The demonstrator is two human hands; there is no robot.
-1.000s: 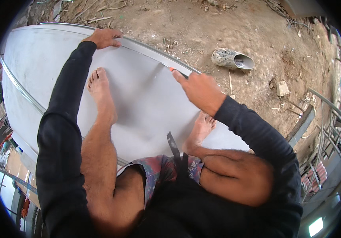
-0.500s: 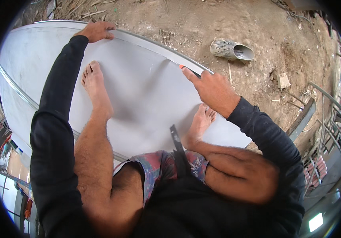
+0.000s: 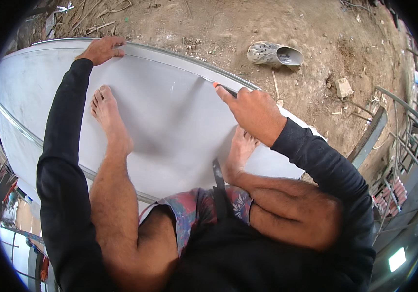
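A large white sheet (image 3: 170, 131) lies under my bare feet, with a long metal strip (image 3: 170, 57) along its far edge. At the far left, my left hand (image 3: 102, 50) is closed over the strip, thumb on the near side and fingers toward the far side. My right hand (image 3: 257, 111) is wrapped round a slim tool with a black-and-orange handle (image 3: 226, 89), its index finger stretched along it. The tool's thin tip points left along the strip's near side; its exact kind is too small to make out.
My left foot (image 3: 105, 112) and right foot (image 3: 240, 151) stand on the sheet. Beyond it, a speckled clog (image 3: 267, 52) and a pale block (image 3: 344, 87) lie on bare dirt. Metal bars (image 3: 372, 136) stand at the right. A second metal rail (image 3: 16, 121) crosses the sheet's left side.
The whole view has turned slightly, shifting the sheet's left end down and the clog left. Both hands keep their grips; any small slide along the strip is hard to tell.
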